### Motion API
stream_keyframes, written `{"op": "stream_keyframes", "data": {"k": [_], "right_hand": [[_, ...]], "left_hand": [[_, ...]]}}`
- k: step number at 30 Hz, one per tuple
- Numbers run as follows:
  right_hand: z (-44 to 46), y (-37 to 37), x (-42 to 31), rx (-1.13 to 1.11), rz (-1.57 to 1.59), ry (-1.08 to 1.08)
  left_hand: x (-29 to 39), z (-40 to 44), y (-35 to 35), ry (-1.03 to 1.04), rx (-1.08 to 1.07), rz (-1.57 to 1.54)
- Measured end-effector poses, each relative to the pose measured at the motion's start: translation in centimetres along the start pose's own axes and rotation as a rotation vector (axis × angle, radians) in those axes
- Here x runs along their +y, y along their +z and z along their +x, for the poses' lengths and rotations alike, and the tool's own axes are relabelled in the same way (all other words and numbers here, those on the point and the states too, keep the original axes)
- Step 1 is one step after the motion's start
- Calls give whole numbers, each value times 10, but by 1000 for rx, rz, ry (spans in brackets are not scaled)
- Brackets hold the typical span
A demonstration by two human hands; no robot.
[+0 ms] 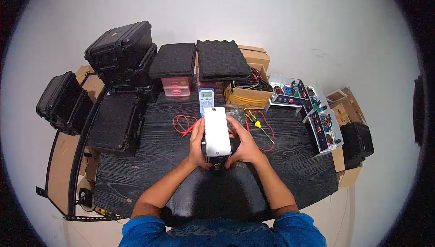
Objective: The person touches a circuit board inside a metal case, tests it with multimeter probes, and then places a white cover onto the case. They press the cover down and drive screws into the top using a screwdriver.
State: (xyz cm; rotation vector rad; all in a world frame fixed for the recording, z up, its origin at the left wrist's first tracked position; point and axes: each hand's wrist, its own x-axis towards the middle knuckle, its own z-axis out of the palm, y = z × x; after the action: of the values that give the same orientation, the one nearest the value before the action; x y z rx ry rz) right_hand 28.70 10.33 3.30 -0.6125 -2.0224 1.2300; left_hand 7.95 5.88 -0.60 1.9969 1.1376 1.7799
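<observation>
L hand (196, 143) and R hand (245, 145) had a metal box (216, 131) btwn them, fingers clamped on its two long sides, L on one, R on the other. The box sat in front of the person, nr the middle of the table (290, 170), pale top face up w/ a screw at each end. Hard to say from above whether its base touched the tabletop or was lifted.

Just past its far end: a blue-edged multimeter (206, 100). Red test lead (180, 120) lay to the L; a yellow-handled screwdriver (259, 125) lay to the R, nr another red wire (271, 127). Farther back, a cardboard box (248, 98) full of cables, w/ open chassis units (322, 131) to its R, wiring exposed. Back L: red drawers (176, 86) under black foam, plus stacked black cases (120, 52).
</observation>
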Motion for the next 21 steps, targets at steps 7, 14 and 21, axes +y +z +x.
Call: {"op": "stream_keyframes", "data": {"k": [7,14,21], "right_hand": [[-1,5,-1,20,-51,29],[-1,4,-6,39,-85,11],[16,-37,5,248,-415,-138]], "left_hand": [[12,3,9,-475,41,-806],[-14,-10,0,-151,-77,-339],[-34,-18,-15,28,-189,60]]}}
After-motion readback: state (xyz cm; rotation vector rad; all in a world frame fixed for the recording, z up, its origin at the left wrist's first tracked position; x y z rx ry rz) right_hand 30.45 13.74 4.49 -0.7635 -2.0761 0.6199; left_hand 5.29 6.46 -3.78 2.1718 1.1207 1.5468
